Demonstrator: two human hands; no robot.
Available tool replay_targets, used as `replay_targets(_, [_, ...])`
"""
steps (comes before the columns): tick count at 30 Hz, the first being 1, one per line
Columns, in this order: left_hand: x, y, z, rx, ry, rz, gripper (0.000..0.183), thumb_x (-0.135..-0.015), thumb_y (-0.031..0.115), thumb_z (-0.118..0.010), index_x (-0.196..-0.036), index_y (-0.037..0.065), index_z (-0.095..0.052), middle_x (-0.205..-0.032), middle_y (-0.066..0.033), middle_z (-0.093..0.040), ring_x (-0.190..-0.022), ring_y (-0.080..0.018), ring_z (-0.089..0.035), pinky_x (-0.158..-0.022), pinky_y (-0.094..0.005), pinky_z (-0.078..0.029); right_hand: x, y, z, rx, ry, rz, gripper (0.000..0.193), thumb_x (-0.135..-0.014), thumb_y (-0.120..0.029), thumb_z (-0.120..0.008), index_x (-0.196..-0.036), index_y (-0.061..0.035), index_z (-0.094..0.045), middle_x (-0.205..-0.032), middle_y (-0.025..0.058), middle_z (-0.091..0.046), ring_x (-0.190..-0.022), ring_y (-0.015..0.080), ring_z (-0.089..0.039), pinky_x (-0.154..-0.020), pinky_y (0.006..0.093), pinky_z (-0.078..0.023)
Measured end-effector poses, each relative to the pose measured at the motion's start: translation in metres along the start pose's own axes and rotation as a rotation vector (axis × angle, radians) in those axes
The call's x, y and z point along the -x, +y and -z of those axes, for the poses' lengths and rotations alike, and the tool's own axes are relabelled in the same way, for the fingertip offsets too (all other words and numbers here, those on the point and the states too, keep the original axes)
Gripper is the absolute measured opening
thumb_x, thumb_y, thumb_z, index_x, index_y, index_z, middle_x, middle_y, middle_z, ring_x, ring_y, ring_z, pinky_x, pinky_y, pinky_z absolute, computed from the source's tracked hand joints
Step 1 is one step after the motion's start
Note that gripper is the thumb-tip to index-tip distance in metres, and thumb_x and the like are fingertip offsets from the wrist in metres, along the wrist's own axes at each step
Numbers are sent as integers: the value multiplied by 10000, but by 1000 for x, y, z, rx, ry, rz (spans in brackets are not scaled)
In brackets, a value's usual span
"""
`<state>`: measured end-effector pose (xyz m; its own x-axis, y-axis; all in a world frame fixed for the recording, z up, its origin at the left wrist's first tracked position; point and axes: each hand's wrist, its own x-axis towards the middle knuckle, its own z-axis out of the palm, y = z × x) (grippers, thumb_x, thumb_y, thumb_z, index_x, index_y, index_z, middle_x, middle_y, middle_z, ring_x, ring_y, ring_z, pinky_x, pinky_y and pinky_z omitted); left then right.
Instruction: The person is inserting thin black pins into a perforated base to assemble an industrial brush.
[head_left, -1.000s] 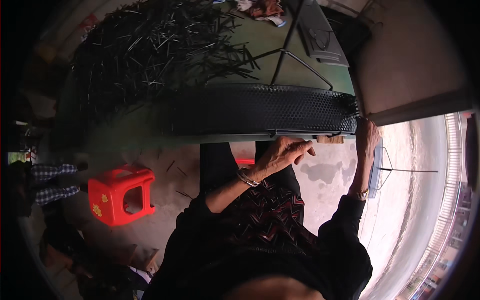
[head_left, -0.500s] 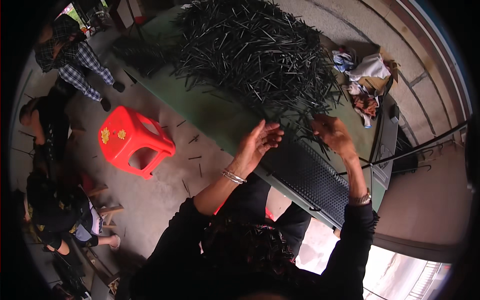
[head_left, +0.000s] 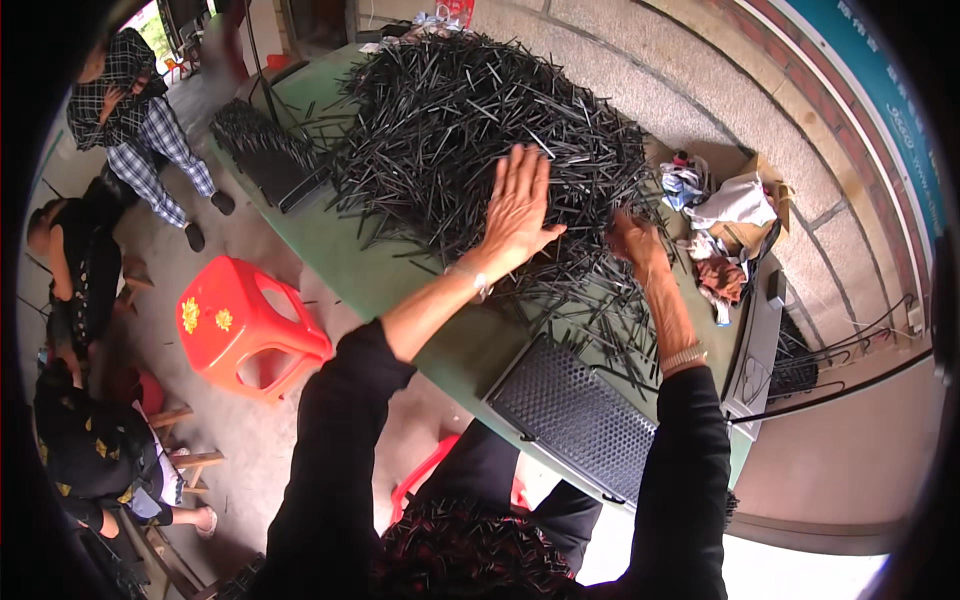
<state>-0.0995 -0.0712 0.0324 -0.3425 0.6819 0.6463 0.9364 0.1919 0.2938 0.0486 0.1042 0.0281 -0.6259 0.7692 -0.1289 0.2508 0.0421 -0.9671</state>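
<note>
A large heap of thin black plastic-looking sticks (head_left: pixel 440 130) covers much of the green table (head_left: pixel 370 262). My left hand (head_left: pixel 518 215) lies flat over the heap's near side, fingers stretched out and nothing in its palm. At the right edge of the heap is my right hand (head_left: pixel 637 243), its fingers curled in among the sticks; whatever they hold is hidden. Loose sticks are scattered just below that hand. A dark rectangular tray with rows of small holes (head_left: pixel 575 418) sits at the near table edge, between my forearms.
A second black tray with sticks (head_left: pixel 262 150) stands at the table's far left. Cloths and a cardboard box (head_left: pixel 745 235) lie by the stone wall at right, near a grey metal box (head_left: pixel 755 355). A red stool (head_left: pixel 235 315) and several people occupy the floor at left.
Both hands have moved forward, from above the perforated tray to the heap. The left hand has flattened out over the sticks. The view has shifted, showing more of the tray.
</note>
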Motion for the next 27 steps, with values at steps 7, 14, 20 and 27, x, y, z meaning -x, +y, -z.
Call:
replay_targets(7, [-71, -7, -42, -426, -483, -60, 1091, -631, 467, -781, -1389, -105, -245, -1456, -281, -240, -1396, -412, -117, -1156, -476, -4, 72, -10, 7, 472, -156, 67, 446, -859, -296, -615, -1110, 71, -576, -899, 115, -649, -783, 205, -588, -719, 331, -464])
replay_targets(14, [-80, -16, -80, -472, -237, -56, 599, -756, 119, -621, -1259, -132, -416, -1183, -242, -457, -1187, -397, -407, -1126, -518, -153, 126, -7, 9, 576, -347, 115, 388, -891, -245, -605, -1155, 37, -575, -996, 124, -648, -853, 172, -613, -734, 293, -480])
replay_targets(20, [-73, -15, -99, -539, 50, 27, 440, -740, 70, -632, -1147, -29, -495, -1039, -204, -482, -908, -345, -537, -854, -507, -423, 145, 3, 8, 634, -444, 167, 366, -888, -247, -604, -1120, 35, -601, -1030, 158, -616, -914, 236, -624, -792, 314, -494])
replay_targets(27, [-65, -21, -89, -540, -11, 7, 363, -751, 36, -605, -1094, -6, -493, -1028, -224, -500, -907, -345, -538, -801, -466, -429, 176, -9, 21, 752, -527, 521, 344, -901, -211, -584, -1141, 36, -594, -1063, 161, -621, -921, 230, -625, -809, 306, -493])
